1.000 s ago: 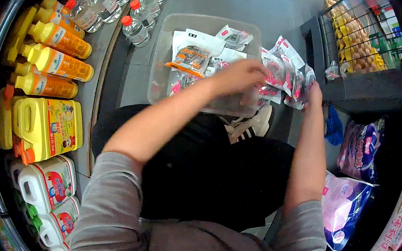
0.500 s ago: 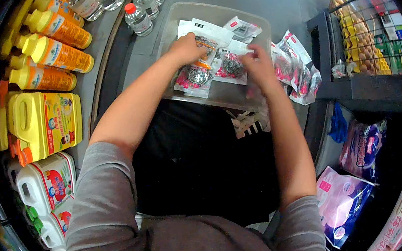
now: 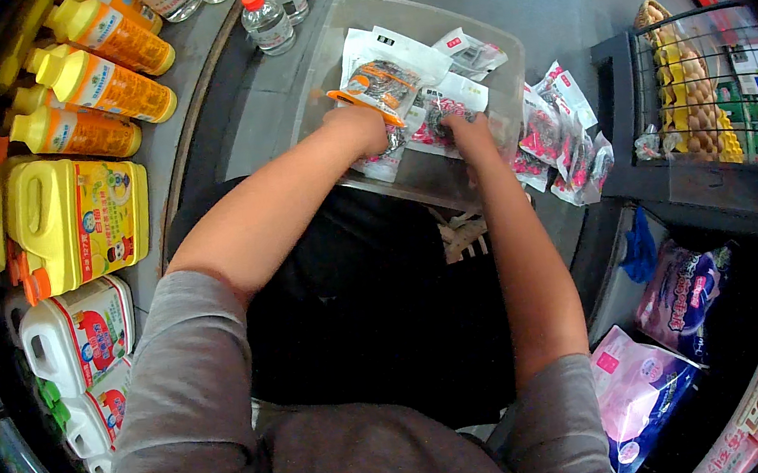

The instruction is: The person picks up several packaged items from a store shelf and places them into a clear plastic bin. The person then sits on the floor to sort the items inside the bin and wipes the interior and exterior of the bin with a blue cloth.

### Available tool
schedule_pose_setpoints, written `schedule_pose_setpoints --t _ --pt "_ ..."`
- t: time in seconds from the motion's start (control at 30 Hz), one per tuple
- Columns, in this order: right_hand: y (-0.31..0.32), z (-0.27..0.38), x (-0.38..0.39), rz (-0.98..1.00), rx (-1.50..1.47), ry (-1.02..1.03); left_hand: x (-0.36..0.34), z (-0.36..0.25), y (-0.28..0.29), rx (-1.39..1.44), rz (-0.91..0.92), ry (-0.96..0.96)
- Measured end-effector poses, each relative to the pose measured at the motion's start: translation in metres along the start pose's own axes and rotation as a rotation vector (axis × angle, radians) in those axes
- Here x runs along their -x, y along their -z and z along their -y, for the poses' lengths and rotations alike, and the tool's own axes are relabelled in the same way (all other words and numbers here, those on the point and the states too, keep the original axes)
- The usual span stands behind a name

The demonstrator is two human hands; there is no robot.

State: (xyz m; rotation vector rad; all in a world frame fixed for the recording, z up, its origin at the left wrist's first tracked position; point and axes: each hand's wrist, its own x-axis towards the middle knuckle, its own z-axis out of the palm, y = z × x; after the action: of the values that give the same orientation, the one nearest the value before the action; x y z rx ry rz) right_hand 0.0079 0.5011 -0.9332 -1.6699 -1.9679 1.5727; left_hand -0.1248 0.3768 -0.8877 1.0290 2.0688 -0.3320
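Observation:
Packets of steel-wool scourers lie in a translucent plastic bin (image 3: 319,64). My left hand (image 3: 359,130) is inside its near left part, closed on a pink-and-white scourer packet (image 3: 382,167); most of its fingertips are hidden. A scourer packet with an orange edge (image 3: 385,88) lies slanted right above that hand. My right hand (image 3: 470,135) reaches down into the bin, fingers and thumb closed at a second pink scourer packet (image 3: 430,128). Farther back are a white packet (image 3: 409,51) and one more clear packet (image 3: 470,53).
Several scourer packets (image 3: 555,137) lie outside the bin, to its right. Water bottles (image 3: 268,27) with red caps stand behind it on the left. Yellow detergent jugs (image 3: 82,214) and orange bottles (image 3: 105,88) line the left shelf. A wire rack (image 3: 708,87) with egg trays stands at right.
My left hand has moved down from on top of the packets to below the orange-edged one. My right hand has come down from above the bin's right side onto a packet.

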Motion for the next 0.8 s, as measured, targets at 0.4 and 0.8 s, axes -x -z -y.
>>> schedule_pose_setpoints --t 0.4,0.8 --pt "-0.003 -0.019 -0.008 -0.017 -0.117 0.039 -0.023 0.001 -0.018 0.355 -0.17 0.054" --pt "-0.002 -0.019 -0.004 0.152 -0.292 0.119 -0.044 0.017 -0.027 0.635 -0.252 -0.07"
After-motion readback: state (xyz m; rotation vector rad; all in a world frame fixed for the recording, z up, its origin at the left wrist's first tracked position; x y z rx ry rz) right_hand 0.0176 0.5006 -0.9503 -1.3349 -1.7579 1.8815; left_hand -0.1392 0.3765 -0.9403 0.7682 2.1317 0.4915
